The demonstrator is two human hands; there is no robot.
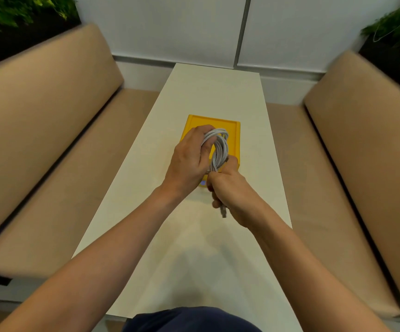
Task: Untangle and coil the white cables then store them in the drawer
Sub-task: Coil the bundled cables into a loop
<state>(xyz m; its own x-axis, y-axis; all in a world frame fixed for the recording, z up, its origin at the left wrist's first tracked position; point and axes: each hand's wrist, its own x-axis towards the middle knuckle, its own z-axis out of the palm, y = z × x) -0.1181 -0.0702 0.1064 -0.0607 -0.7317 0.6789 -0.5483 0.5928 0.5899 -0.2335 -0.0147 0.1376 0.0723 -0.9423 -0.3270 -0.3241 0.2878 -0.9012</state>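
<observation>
1. The right hand (232, 195), just below frame centre, has its fingers curled round the end of the cable (220, 149); the plug (223, 212) sticks out beneath the fist.
2. The left hand (189, 159), up-left of it, grips the cable's coiled loops.
3. The loops hang over the yellow drawer (233, 127) on the table (218, 87), at frame centre.

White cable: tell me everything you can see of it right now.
The white cable is wound into an elongated bundle of several loops, smooth like plastic-sheathed cord. It is held over the yellow box, long axis pointing away from the person. The left hand grips its far part, fingers curled round the strands; the right hand grips its near end, where a greyish plug sticks out below the fist. Whether it touches the box cannot be told.
</observation>
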